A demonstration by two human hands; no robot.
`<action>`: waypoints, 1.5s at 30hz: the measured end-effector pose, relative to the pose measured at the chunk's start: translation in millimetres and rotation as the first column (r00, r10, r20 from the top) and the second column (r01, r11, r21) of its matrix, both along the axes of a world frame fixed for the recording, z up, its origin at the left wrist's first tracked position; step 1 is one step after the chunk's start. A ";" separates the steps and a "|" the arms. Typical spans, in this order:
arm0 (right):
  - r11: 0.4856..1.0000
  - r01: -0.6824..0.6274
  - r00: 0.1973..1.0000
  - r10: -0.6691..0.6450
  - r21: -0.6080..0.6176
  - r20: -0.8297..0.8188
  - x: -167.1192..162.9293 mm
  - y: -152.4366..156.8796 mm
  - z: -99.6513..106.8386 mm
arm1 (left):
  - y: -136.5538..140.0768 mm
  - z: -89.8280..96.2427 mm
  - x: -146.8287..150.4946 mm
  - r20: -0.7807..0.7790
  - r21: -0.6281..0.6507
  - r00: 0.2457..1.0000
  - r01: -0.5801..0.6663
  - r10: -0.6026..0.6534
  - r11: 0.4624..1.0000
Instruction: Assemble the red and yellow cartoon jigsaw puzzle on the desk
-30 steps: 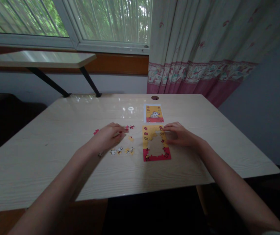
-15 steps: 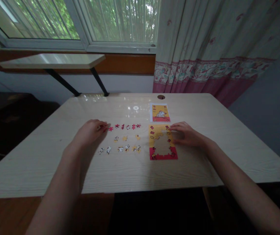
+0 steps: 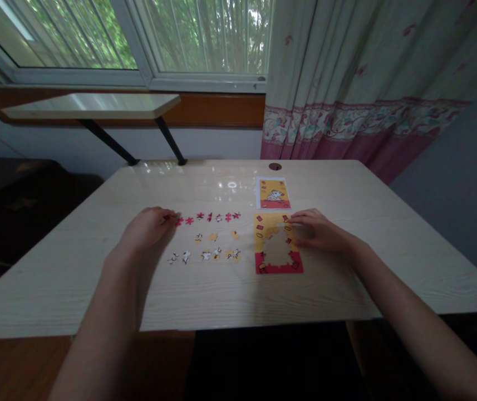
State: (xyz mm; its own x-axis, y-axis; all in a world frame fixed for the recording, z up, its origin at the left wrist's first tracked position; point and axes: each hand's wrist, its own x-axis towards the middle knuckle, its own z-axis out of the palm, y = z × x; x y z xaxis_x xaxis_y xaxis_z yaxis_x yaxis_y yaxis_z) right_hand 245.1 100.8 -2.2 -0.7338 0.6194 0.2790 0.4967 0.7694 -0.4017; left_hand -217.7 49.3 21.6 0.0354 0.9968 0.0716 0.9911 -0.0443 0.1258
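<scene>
My left hand (image 3: pixel 146 229) has its fingertips pinched at a red jigsaw piece (image 3: pixel 178 222), the leftmost of a row. More red pieces (image 3: pixel 189 221) run rightward from it. Below them lie a few yellowish pieces (image 3: pixel 214 237) and a row of white-and-yellow ones (image 3: pixel 206 255). My right hand (image 3: pixel 319 229) holds the right edge of a partly filled jigsaw puzzle (image 3: pixel 279 268), fingertips near its upper right corner and thumb lower down. The puzzle has a yellow and red border around a large gap. Behind it lies a picture card (image 3: pixel 274 195) showing a white animal.
The pale wooden desk (image 3: pixel 221 295) carries a raised shelf (image 3: pixel 96 106) on black legs at the back left. A round cable hole (image 3: pixel 275 166) sits near the back edge. Beyond are a window (image 3: pixel 205 39) and a curtain (image 3: pixel 347 83).
My left hand has shifted slightly left, and the leftmost red piece now shows at its fingertips. My right hand and the puzzle stay in place.
</scene>
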 end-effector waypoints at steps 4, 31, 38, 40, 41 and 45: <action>1.000 -0.007 1.000 0.007 0.000 0.006 0.0 -0.1 0.3 | 1.7 -5.2 -0.4 0.108 0.002 0.993 0.046 -0.046 0.999; 1.000 0.010 1.000 -0.010 -0.011 0.002 -2.1 0.3 0.2 | 5.9 -14.1 9.2 0.031 0.117 0.969 0.238 -0.243 0.964; 1.000 0.008 1.000 -0.008 -0.022 0.000 -2.0 -0.8 1.6 | 1.9 -5.3 17.5 0.058 0.090 0.966 0.248 -0.254 0.965; 1.000 0.008 1.000 -0.008 -0.023 0.003 -1.8 -0.9 1.7 | 1.0 -4.3 18.7 0.065 0.088 0.967 0.241 -0.247 0.966; 1.000 0.007 1.000 -0.007 -0.023 0.004 -1.8 -0.8 1.5 | 0.7 -4.2 18.9 0.066 0.088 0.968 0.237 -0.243 0.967; 1.000 0.013 1.000 -0.013 -0.021 0.005 -1.6 0.2 -0.1 | 0.6 -3.8 19.7 0.065 0.100 0.969 0.230 -0.237 0.968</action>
State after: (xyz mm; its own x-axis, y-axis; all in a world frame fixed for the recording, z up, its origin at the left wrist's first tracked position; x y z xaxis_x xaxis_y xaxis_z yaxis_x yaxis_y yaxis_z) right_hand 243.5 101.0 -2.3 -0.7270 0.6344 0.2627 0.5083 0.7545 -0.4152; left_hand -198.0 49.9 17.8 0.2572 0.9508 0.1727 0.9396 -0.2878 0.1853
